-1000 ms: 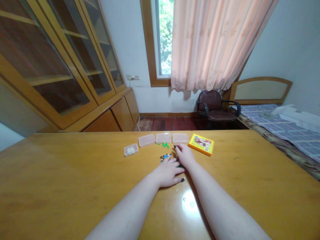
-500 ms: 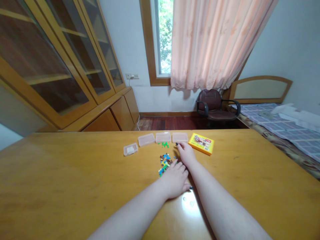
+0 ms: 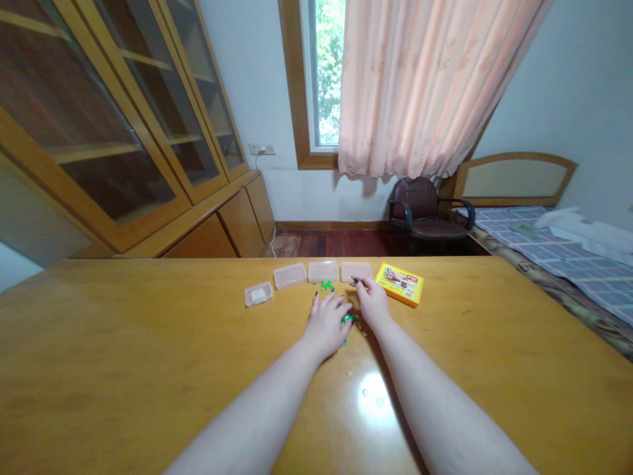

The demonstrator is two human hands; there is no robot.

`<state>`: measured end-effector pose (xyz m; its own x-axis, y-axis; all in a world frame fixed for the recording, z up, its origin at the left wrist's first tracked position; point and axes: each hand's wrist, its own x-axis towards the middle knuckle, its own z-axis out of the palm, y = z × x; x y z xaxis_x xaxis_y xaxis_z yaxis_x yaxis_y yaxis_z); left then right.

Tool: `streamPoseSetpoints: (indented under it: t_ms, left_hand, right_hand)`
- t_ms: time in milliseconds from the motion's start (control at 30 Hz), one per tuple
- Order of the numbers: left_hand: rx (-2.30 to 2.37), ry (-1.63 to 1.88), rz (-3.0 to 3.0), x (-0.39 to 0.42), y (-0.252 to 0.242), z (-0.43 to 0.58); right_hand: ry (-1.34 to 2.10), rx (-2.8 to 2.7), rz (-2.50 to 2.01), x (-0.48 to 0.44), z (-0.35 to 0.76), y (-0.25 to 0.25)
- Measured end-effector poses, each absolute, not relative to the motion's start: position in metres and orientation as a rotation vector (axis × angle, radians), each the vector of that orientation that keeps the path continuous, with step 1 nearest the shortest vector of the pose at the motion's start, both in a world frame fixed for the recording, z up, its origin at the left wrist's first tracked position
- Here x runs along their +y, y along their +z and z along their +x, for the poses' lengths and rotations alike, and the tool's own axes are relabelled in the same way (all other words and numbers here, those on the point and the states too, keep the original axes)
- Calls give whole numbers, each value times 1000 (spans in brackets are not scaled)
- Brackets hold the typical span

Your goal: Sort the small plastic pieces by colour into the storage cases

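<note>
Fingers (image 3: 334,305) of the left hand (image 3: 325,328) are spread apart, laid palm down on the honey-coloured wooden tabletop (image 3: 123,349). Fingertips (image 3: 357,282) of the right hand (image 3: 372,302) are drawn together just beside the rim of a clear plastic box (image 3: 355,270); whether a piece is pinched between them cannot be told. Small green plastic bricks (image 3: 348,318) lie between the two hands, at about three o'clock from the left hand. A second cluster of green bricks (image 3: 325,285) is seen at twelve o'clock from the left hand. Three more clear plastic boxes (image 3: 289,276) are lined up towards ten and eleven o'clock, the leftmost holding a white block (image 3: 258,296). A yellow printed box (image 3: 398,284) lies at two o'clock from the right hand. Beyond the table, a glass-fronted wooden cabinet (image 3: 113,99) stands at ten o'clock, a curtained window (image 3: 326,72) at twelve, and a dark office chair (image 3: 414,208) and a bed (image 3: 568,277) at one and two.
</note>
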<state>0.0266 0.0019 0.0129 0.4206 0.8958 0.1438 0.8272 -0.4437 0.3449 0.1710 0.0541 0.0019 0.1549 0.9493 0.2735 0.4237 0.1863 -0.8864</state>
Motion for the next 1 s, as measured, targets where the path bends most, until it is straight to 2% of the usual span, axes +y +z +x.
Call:
streamPoseSetpoints:
  t_ms: [100,500,767,1000]
  left_hand:
    - [1596,462,2350,8,13,20]
    - [1224,205,2590,-3,17,23]
    - [1575,161,2475,1,9,25]
    - [1872,-15,2286,-9,9,38]
  right_hand:
    - [645,-1445,-1418,55,172,0]
    - [722,-1407,-1387,53,168,2]
    - [710,-1450,-1366,53,167,1]
    - [714,-1464,-1342,53,169,-1]
